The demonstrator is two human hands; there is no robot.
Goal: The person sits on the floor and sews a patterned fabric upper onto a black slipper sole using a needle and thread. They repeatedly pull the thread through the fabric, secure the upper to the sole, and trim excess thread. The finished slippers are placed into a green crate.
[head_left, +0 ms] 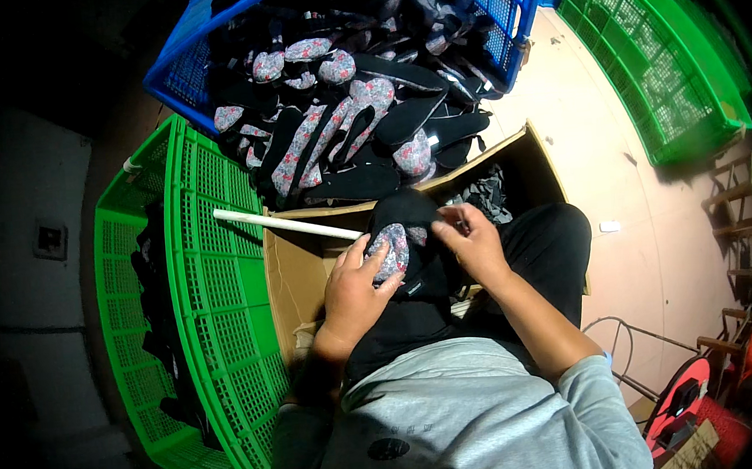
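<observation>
A black cloth shoe with grey-pink floral lining is held over my lap. My left hand grips it from the left, its fingers pressed on the floral patch. My right hand is at the shoe's right edge with thumb and fingertips drawn together; whatever is pinched there is too small to make out. A white rod runs from the left up to my left fingers. Below lies an open cardboard box with dark scraps inside.
Ahead, a blue crate overflows with black and floral shoe pieces. Green crates stand at left and far right, the left one holding dark cloth. A wooden rack and a red round object are at right.
</observation>
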